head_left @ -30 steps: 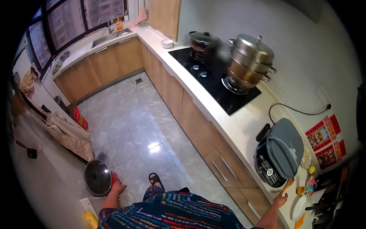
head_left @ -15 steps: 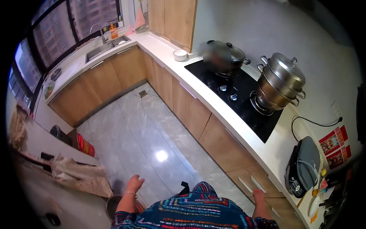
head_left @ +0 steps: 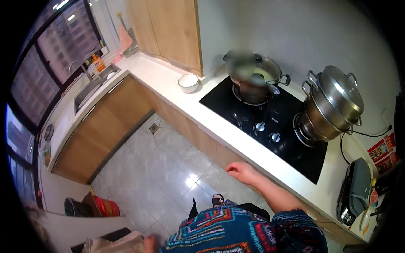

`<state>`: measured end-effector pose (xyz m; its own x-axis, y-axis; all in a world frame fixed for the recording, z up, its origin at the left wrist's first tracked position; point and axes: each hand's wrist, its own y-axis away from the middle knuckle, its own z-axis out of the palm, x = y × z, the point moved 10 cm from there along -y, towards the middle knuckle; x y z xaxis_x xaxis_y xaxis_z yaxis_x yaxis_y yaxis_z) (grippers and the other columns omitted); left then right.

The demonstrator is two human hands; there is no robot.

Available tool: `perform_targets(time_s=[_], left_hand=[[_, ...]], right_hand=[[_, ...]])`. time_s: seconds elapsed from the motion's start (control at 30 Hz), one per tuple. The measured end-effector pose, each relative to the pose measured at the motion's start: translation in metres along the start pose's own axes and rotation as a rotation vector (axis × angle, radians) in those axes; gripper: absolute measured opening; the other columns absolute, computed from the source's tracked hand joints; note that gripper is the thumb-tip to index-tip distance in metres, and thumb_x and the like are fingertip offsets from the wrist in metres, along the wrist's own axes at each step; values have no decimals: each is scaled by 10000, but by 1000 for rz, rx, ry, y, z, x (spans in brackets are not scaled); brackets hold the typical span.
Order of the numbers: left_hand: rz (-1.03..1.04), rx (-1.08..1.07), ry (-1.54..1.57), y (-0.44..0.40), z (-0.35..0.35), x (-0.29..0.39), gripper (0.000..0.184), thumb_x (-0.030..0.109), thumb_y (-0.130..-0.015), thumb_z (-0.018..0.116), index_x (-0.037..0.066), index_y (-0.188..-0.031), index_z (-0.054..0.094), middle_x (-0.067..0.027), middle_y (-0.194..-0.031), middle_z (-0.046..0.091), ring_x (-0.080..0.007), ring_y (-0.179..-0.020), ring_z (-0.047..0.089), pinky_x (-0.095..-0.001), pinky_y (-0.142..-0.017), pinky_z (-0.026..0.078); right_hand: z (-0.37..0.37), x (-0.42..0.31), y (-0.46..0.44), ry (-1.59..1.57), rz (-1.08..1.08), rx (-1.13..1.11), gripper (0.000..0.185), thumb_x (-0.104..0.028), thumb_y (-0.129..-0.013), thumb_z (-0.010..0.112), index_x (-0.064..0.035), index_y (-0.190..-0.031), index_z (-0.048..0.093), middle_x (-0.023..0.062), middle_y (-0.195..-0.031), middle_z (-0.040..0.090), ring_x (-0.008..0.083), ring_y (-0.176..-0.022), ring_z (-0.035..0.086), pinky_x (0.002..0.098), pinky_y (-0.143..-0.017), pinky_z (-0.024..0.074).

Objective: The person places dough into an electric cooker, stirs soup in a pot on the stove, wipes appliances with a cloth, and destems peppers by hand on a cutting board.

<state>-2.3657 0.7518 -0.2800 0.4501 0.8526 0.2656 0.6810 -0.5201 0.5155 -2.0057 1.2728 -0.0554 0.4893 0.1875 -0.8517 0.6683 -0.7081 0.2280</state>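
At lower center of the frame, a person's bare right hand [head_left: 238,170], fingers loosely curled and part open with nothing visible in its grasp, is held out before the pale wood-grain cabinet front [head_left: 194,130] that runs diagonally through the middle; whether the two touch cannot be told. The left hand [head_left: 150,243], blurred and cut off at the bottom edge, is just beside a crumpled beige cloth [head_left: 120,245] at lower left; its grip and any contact cannot be made out. A dark blue, multicolored patterned garment [head_left: 219,232] fills the bottom. At upper center, a grey smudge obscures the left of a dark, glass-lidded pot [head_left: 270,69] on the black glass cooktop [head_left: 291,158]. A stacked silver metal steamer [head_left: 333,105] stands at upper right, hiding part of its burner, while a round white bowl [head_left: 188,83] sits on the white countertop [head_left: 160,76] left of the pot. A dark grey lidded appliance [head_left: 356,189] shows at lower right, where small items nearby fade into the dark rim of the lens.
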Motion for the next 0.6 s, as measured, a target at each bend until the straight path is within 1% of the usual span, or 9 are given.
perform_targets(time_s=[0.13,0.23,0.3,0.4,0.43,0.47,0.5,0.57,0.6], left_hand=[[-164,-196,-38,-33,7,-21,392,354,-727,590,-27,-814,610,-237,-815,597,-364,-782,584,-428,-671,463],[-80,-275,-91,-96,-6,-11,373,341,-730,595,-23,-813,610,-230,-784,598,-372,-759,582,-429,-658,465],[71,-290,-182,-148,-26,8,361,331,-732,598,-20,-812,610,-225,-763,598,-378,-744,580,-429,-649,465],[538,-136,-384,-242,-80,76,342,318,-734,603,-16,-811,609,-219,-731,598,-386,-722,578,-430,-637,466],[614,-24,-325,-261,-120,132,336,313,-735,605,-14,-811,609,-216,-721,599,-388,-714,577,-431,-632,467],[488,83,-80,-252,-190,228,266,255,-755,599,-3,-821,600,-212,-752,602,-383,-734,579,-423,-625,468],[544,84,-9,-257,-225,299,230,219,-772,582,5,-854,594,-210,-783,602,-383,-749,575,-418,-631,469],[786,181,71,-259,-277,428,215,160,-775,594,-22,-890,589,-197,-804,613,-313,-754,601,-370,-669,469],[933,251,45,-234,-302,498,203,156,-763,593,-1,-892,586,-180,-794,607,-322,-742,592,-384,-641,463]], right_hand=[[-7,-58,-48,17,-115,6,186,-158,-795,558,-62,-950,591,95,-851,607,205,-775,589,293,-699,465],[-23,-80,-75,-5,-116,132,171,-134,-800,549,-57,-948,586,99,-861,589,204,-775,584,284,-695,462],[-43,-90,-74,-51,-92,260,146,-113,-796,551,-49,-922,590,102,-860,580,212,-781,578,276,-691,459],[-74,-110,-63,-5,-98,498,124,-86,-786,553,-48,-895,598,98,-854,581,210,-785,575,280,-685,458],[-88,-119,-56,33,-107,612,110,-65,-776,558,-46,-876,600,95,-851,581,211,-781,575,284,-684,458],[-103,-129,-48,72,-115,725,99,-44,-766,563,-45,-857,603,91,-847,580,212,-778,576,289,-682,457],[-120,-144,-35,129,-185,874,104,0,-737,574,-39,-830,600,92,-850,584,218,-785,578,296,-684,459],[-148,-172,-13,320,-239,1077,121,27,-702,584,-28,-810,593,107,-876,584,236,-825,574,297,-701,457],[-161,-174,-5,377,-207,1165,137,23,-687,591,-33,-812,593,111,-884,581,253,-829,571,310,-711,455]])
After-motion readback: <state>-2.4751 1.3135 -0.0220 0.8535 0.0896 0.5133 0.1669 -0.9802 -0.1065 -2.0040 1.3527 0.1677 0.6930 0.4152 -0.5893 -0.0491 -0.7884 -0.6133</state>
